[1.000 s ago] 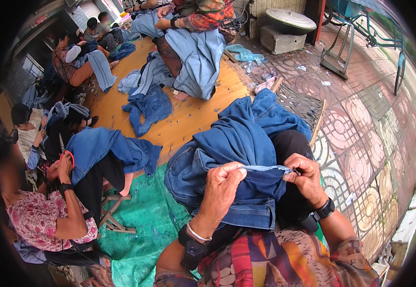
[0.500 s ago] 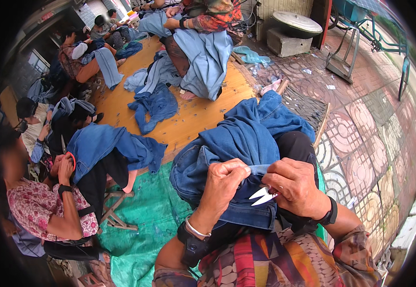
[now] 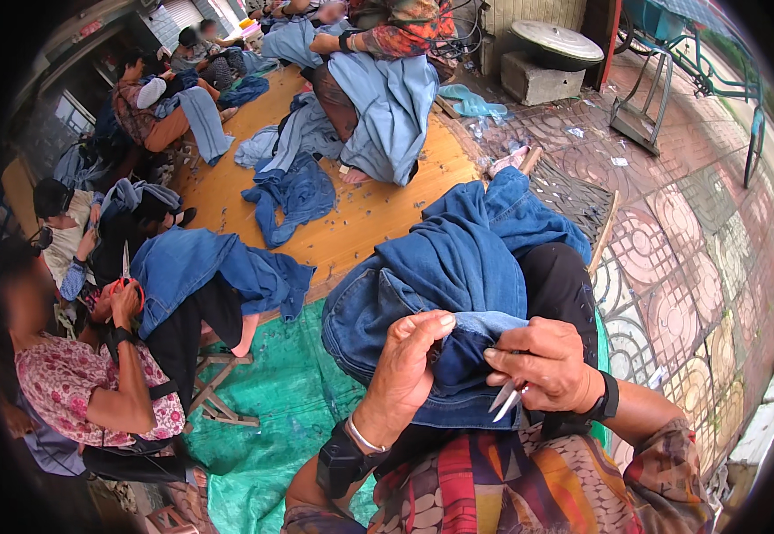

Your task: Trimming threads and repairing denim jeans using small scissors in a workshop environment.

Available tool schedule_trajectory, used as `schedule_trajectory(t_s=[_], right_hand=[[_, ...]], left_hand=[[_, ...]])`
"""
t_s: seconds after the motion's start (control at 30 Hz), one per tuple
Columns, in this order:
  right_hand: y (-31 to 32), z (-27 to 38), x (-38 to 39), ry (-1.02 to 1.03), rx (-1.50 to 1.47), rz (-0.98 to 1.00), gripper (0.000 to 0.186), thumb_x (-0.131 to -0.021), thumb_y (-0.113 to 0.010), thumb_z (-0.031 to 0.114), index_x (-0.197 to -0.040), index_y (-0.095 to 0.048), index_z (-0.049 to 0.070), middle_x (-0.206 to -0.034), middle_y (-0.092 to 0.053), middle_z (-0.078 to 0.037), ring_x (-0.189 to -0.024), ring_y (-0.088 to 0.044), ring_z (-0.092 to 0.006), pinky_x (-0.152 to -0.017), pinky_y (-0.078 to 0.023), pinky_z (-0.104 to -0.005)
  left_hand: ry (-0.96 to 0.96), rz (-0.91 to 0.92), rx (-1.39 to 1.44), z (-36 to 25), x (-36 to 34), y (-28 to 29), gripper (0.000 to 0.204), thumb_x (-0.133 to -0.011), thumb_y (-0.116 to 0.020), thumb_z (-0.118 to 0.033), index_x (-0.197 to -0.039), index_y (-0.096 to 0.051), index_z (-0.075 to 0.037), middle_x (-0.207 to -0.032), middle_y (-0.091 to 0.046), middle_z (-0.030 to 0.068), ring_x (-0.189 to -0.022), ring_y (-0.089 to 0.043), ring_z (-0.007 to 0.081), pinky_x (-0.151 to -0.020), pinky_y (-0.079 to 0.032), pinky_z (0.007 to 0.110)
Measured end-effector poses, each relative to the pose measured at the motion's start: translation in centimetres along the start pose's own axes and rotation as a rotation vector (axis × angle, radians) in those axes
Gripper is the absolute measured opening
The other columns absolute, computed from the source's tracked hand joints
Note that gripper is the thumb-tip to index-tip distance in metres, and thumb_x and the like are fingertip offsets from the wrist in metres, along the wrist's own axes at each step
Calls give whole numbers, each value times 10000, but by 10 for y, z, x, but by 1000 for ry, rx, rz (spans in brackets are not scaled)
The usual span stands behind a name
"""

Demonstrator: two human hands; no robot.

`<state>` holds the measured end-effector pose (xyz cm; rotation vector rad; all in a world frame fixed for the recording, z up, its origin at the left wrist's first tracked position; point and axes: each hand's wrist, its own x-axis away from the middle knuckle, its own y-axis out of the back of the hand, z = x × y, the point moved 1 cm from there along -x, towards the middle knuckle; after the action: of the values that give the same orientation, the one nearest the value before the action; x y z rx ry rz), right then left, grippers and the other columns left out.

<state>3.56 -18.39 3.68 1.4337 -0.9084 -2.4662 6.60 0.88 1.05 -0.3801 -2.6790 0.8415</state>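
Note:
A pair of blue denim jeans [image 3: 463,258] lies bunched over my lap. With thumb against fingers, my left hand [image 3: 411,356] pinches a raised edge of the denim. My right hand [image 3: 552,362] grips the other end of that edge. Small silver scissors [image 3: 506,400] are tucked in the same right hand, blades pointing down and left below the fingers; their handles are hidden in the palm. Between the hands the pale inner side of the fabric and a dark blue patch show.
At left a person in a floral shirt [image 3: 84,392] holds orange-handled scissors [image 3: 129,289] over jeans. Several people work beyond. Denim garments [image 3: 294,196] lie on an orange board [image 3: 378,222]. Green sheeting [image 3: 280,383] covers the ground. A lidded pan [image 3: 556,44] stands behind.
My hands have spread slightly apart and turned the denim edge, so more pale fabric shows. The scissors' blades have come closer together and now point more downward.

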Motion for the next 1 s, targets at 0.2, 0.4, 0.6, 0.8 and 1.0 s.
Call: schedule_trajectory(t_s=[0.2, 0.4, 0.6, 0.8, 1.0], right_hand=[[-4, -1, 1, -486, -323, -172, 190, -733, -710, -26, -895, -627, 25, -754, -587, -71, -592, -571, -193, -527, -433, -275], [6, -7, -3, -483, -295, 180, 228, -669, -667, -65, -855, -588, 41, -727, -534, -70, -623, -570, -238, -546, -438, -314], [11, -7, -4, -447, -364, 178, 256, -657, -664, -26, -865, -534, 49, -730, -528, -72, -637, -578, -257, -551, -458, -326], [10, -1, -4, -352, -329, 118, 244, -656, -666, -7, -850, -537, 67, -729, -527, -70, -639, -569, -268, -544, -448, -325], [17, -15, -14, -593, -626, 115, 137, -816, -692, 67, -885, -583, 22, -776, -548, -26, -661, -535, -108, -569, -411, -255]], left_hand=[[-110, -64, -145, 10, 8, -9, 189, -904, -623, -144, -965, -674, 27, -830, -635, -22, -762, -546, 32, -716, -440, 183], [-196, -72, -313, 18, 8, -11, 197, -932, -589, -144, -932, -666, 38, -755, -565, -65, -702, -459, 12, -655, -389, 175], [-455, 101, -524, 5, 10, -25, 411, -811, -735, -238, -1134, -607, -20, -986, -565, 32, -795, -506, 96, -713, -425, 241], [-692, 210, -1266, 0, 8, -30, 421, -622, -822, -102, -999, -642, -50, -954, -583, 83, -867, -586, 247, -785, -452, 352], [-618, 176, -1055, -1, 1, -28, 294, -622, -716, 71, -891, -650, -26, -839, -594, 84, -781, -610, 239, -688, -475, 315]])
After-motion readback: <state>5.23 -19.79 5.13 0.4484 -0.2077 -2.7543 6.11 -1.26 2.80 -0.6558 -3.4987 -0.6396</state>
